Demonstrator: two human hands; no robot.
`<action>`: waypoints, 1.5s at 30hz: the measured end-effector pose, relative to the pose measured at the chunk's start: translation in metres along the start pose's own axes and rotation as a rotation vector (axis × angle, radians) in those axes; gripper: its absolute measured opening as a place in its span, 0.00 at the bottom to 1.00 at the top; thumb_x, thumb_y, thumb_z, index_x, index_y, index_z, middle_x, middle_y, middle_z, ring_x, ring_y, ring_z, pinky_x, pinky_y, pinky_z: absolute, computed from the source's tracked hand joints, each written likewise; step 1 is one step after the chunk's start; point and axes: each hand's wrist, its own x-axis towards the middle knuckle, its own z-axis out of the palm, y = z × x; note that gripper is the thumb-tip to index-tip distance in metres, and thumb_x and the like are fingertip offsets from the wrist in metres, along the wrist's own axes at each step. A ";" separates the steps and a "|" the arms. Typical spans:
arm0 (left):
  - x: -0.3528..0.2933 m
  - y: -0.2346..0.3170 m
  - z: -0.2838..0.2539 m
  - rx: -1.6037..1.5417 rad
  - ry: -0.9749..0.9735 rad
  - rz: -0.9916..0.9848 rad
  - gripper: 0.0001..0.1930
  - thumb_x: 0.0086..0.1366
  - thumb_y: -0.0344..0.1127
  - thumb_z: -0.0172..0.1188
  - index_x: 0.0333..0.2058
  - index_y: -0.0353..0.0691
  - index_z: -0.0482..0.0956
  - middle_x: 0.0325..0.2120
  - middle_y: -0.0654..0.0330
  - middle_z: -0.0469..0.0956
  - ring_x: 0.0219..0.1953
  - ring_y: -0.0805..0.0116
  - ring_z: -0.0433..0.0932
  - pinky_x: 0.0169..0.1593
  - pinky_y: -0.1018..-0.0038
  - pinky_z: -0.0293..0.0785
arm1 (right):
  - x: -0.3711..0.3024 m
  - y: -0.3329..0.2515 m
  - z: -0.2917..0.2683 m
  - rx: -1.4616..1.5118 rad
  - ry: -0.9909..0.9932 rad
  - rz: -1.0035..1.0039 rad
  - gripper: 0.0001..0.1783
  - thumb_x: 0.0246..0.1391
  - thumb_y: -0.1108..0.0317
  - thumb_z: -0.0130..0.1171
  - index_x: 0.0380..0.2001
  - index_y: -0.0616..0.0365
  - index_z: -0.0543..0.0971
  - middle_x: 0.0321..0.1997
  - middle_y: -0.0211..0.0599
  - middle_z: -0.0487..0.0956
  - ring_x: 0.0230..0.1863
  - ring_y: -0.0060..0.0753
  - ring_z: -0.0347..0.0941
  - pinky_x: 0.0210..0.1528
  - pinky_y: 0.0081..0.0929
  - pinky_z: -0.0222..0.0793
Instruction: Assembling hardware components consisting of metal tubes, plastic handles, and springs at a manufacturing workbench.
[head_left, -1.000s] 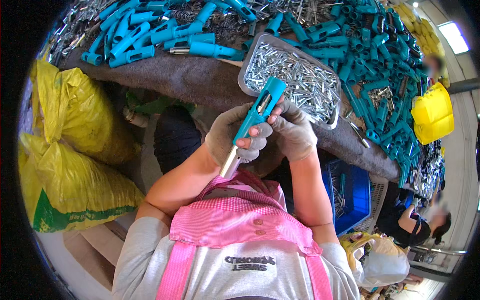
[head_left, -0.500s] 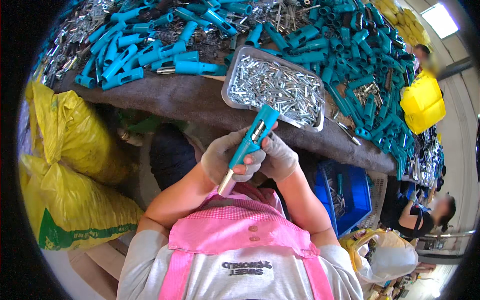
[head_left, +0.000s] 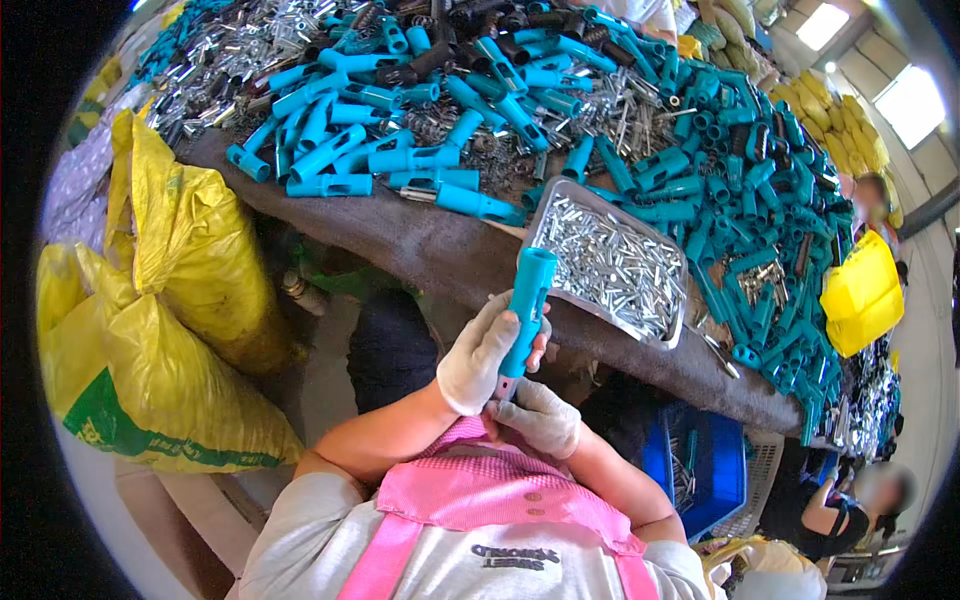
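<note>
A teal slotted tube (head_left: 530, 295) stands nearly upright in front of my apron, its round open end up. My left hand (head_left: 472, 362), in a pale glove with bare fingertips, wraps round the tube's lower half. A short stretch of metal shaft (head_left: 506, 387) shows at the tube's bottom end. My right hand (head_left: 542, 418), gloved too, is closed round that lower end; its fingers partly hide the shaft. Just beyond the tube, at the table's edge, a metal tray (head_left: 625, 326) holds many small silvery pins.
Loose teal tubes (head_left: 330, 187) and springs (head_left: 480, 165) heap the brown-covered table (head_left: 400, 235). Yellow sacks (head_left: 180, 370) stand at my left. A blue crate (head_left: 715, 480) with metal parts sits low at right. Another person (head_left: 835, 515) is at far right.
My head view has shifted, so the table sits further right. The tube has turned more upright, with its slot turned aside. My right hand has moved from its upper part to the bottom end.
</note>
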 end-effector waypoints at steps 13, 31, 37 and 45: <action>-0.029 0.045 -0.069 -0.362 0.265 -0.089 0.20 0.66 0.54 0.43 0.47 0.45 0.65 0.24 0.64 0.67 0.20 0.75 0.65 0.21 0.79 0.58 | 0.210 -0.210 -0.077 -1.425 0.780 -1.021 0.19 0.45 0.69 0.57 0.44 0.50 0.73 0.45 0.40 0.72 0.47 0.45 0.68 0.48 0.38 0.67; -0.008 0.048 -0.084 0.947 0.175 0.167 0.16 0.58 0.37 0.59 0.41 0.35 0.69 0.25 0.57 0.73 0.26 0.68 0.72 0.31 0.72 0.69 | 0.085 -0.180 -0.096 -0.287 0.388 -0.166 0.15 0.51 0.73 0.46 0.42 0.62 0.76 0.19 0.31 0.74 0.12 0.16 0.65 0.13 0.13 0.58; -0.002 0.042 -0.047 1.327 0.014 0.164 0.17 0.56 0.40 0.59 0.40 0.38 0.70 0.29 0.46 0.74 0.32 0.46 0.76 0.36 0.61 0.71 | 0.016 -0.135 -0.082 -0.365 0.349 0.004 0.21 0.49 0.74 0.39 0.43 0.61 0.77 0.16 0.29 0.72 0.12 0.15 0.64 0.15 0.13 0.61; -0.006 0.030 -0.028 1.245 -0.222 -0.227 0.22 0.55 0.44 0.58 0.45 0.37 0.71 0.26 0.48 0.75 0.31 0.54 0.77 0.38 0.65 0.71 | -0.040 -0.096 -0.084 -0.325 0.355 0.069 0.21 0.52 0.73 0.36 0.46 0.63 0.74 0.19 0.32 0.73 0.14 0.21 0.67 0.16 0.19 0.63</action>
